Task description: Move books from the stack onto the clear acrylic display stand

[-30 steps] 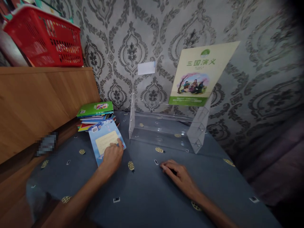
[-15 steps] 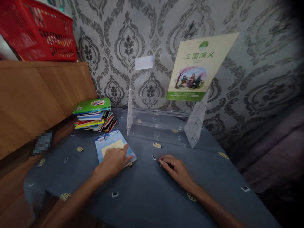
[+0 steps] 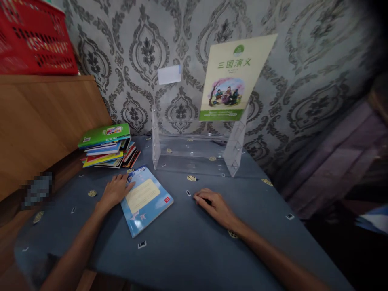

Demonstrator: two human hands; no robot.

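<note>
A blue book (image 3: 151,212) with a pale yellow panel on its cover lies flat and slanted on the table. My left hand (image 3: 117,189) is at its upper left edge, fingers stretched out and the thumb touching the cover. I cannot see it gripping the book. To the right, my right hand (image 3: 216,207) rests on the tablecloth, fingers loosely curled together, with nothing visible in them. Behind the hands stands a clear plastic book rack (image 3: 233,151). A cream and green book (image 3: 233,76) leans upright at the rack's right side.
A stack of books (image 3: 104,145) with a green one on top sits at the left back. Beyond it are a wooden cabinet (image 3: 54,117) and a red basket (image 3: 39,44). A dark blue patterned cloth (image 3: 188,250) covers the table, against a patterned wall (image 3: 178,36).
My left hand has moved left from the middle of the blue book to its left edge, uncovering the cover. My right hand stays resting on the table. The view has shifted slightly right.
</note>
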